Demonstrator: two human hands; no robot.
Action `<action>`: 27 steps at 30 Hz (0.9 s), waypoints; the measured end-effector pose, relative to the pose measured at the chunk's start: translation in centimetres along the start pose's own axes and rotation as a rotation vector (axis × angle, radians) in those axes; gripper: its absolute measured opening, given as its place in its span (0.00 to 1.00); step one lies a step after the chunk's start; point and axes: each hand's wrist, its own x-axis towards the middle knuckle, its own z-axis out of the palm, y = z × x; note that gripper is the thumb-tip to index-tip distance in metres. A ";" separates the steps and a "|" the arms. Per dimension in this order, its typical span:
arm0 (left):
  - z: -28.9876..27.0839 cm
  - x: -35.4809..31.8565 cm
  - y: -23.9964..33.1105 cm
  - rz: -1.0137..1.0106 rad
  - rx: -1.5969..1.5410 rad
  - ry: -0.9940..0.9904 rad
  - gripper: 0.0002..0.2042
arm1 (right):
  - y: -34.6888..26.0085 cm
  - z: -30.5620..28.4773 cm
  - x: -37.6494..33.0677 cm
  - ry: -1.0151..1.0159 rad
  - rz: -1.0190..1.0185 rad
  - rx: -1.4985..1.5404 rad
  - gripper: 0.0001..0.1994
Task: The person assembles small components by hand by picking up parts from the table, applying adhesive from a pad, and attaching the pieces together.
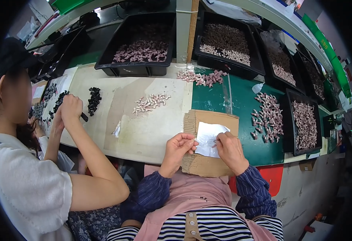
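Note:
My left hand is pinched at the left edge of a crinkled white sheet. A tiny pale piece may show at its fingertips, too small to name. My right hand is also closed, its fingertips bent down over the sheet's right side; what they hold, if anything, is hidden. Under the sheet lies a piece of brown cardboard at the table's front edge. Beyond my left hand, small pale pinkish pieces are spread on the table, and another group of pink pieces lies to the right.
Black bins of small pieces stand at the back and right. More pink pieces lie near an upright post. On my left a co-worker handles small black parts. A red stool is below the table edge.

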 end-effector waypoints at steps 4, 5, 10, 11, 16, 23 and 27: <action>-0.4 0.2 -1.0 0.000 0.003 0.003 0.06 | -0.2 0.3 0.3 -0.018 0.001 0.010 0.03; -0.6 0.2 -1.1 0.019 0.005 0.017 0.06 | -0.1 0.5 0.4 -0.028 -0.009 0.045 0.03; -0.1 0.3 -0.7 0.032 0.057 0.002 0.06 | -1.8 -0.2 0.7 0.031 0.055 0.342 0.05; 0.0 0.4 -0.8 0.044 0.076 0.003 0.06 | -2.2 -0.3 0.7 0.041 0.083 0.410 0.06; 0.8 0.5 -1.4 0.090 0.127 -0.012 0.06 | -2.4 -0.3 0.2 0.033 0.119 0.508 0.06; 1.2 -0.2 -1.2 0.195 0.293 0.053 0.04 | -2.7 0.4 0.5 -0.014 0.106 0.585 0.06; -0.5 -1.2 -3.2 0.346 0.571 0.122 0.06 | -2.0 3.0 -0.4 -0.064 0.061 0.449 0.04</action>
